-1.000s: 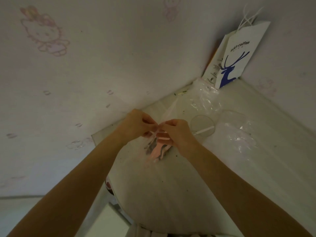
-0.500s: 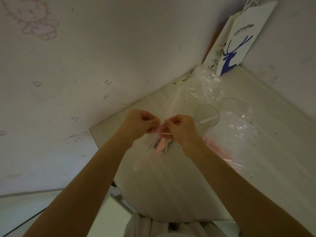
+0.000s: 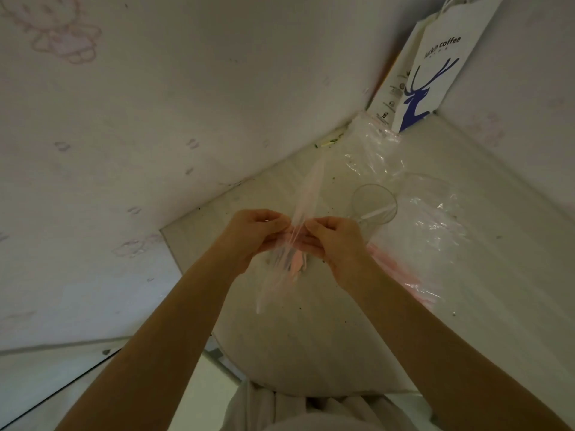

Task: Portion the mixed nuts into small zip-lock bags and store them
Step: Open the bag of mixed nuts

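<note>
A small clear zip-lock bag (image 3: 306, 194) with a pink seal strip is held edge-on above the pale table (image 3: 311, 343). My left hand (image 3: 253, 231) pinches it from the left and my right hand (image 3: 334, 241) pinches it from the right, fingertips almost meeting at the strip. Below the hands the bag hangs down with pink and dark shapes showing through; its contents are unclear. Its upper part sticks up toward the wall.
A clear glass (image 3: 375, 203) with a white spoon in it stands just right of my right hand. Crumpled clear plastic bags (image 3: 429, 225) lie at the right and the back corner (image 3: 373, 147). A white paper coffee bag (image 3: 435, 63) leans in the corner.
Both hands stay pinched on the bag at the same spot. The camera has tilted slightly, and the bag's upper part now stands out more plainly above the fingers.
</note>
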